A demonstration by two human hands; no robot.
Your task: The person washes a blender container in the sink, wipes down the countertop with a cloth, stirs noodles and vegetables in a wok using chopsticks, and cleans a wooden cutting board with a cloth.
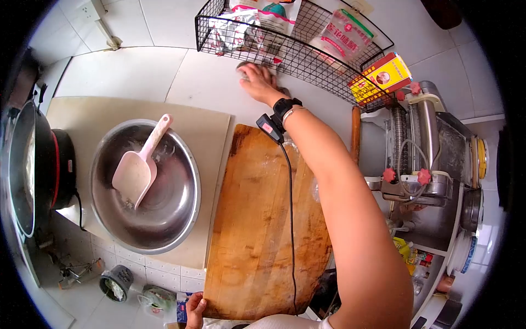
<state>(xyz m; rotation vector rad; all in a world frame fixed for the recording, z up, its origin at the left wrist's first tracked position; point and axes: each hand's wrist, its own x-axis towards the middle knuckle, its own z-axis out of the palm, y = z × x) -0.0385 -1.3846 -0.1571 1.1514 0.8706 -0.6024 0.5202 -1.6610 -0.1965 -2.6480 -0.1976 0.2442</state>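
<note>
My right hand [256, 83] reaches far forward onto the white tiled counter, just below the wire basket. Its fingers curl over a small grey, rag-like thing [282, 91], mostly hidden under the palm. My right forearm, with a black watch, crosses above the wooden cutting board [255, 219], which has traces of white powder. At the board's near left corner, my left hand [195, 310] is closed on the edge. Left of the board stands a steel bowl [170, 214] with a pink scoop [136, 174] lying in it.
A black wire basket [312, 52] holding packets and a yellow-red box [382, 78] stands at the back. A pasta machine [422, 145] is on the right, beside a rolling pin [355, 134]. A pan [24, 170] sits far left. A black cable [291, 219] hangs across the board.
</note>
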